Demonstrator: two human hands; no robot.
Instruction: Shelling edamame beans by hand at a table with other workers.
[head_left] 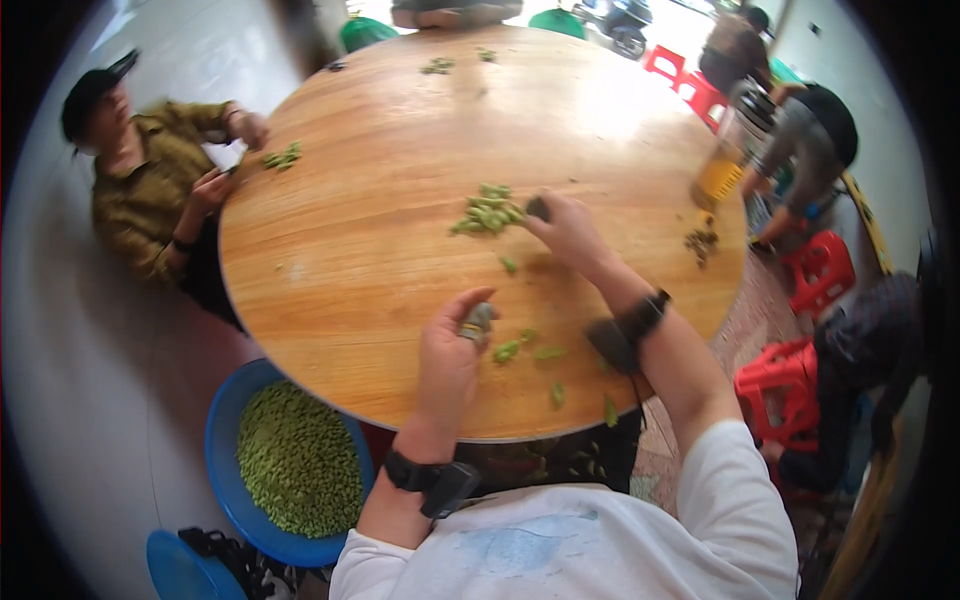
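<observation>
A small heap of plump green bean pods [487,211] lies on the round wooden table [370,240]. My right hand [572,236] reaches to the heap's right edge, its fingers drawn together against the pods. A dark cover or object shows at its fingertips; what they pinch is too small to make out. My left hand [452,345] is raised nearer to me, fingers apart, with a greyish wrap or piece at one finger. Loose green pods [508,350] and pod pieces lie just right of it. A single pod [509,265] sits between the hands.
A blue basin [222,470] of shelled green beans [300,462] stands below the table's left edge. On the right are a bottle of amber liquid [722,175], brown scraps [701,243] and red stools [780,390]. A person [150,190] sits at left; others are at right.
</observation>
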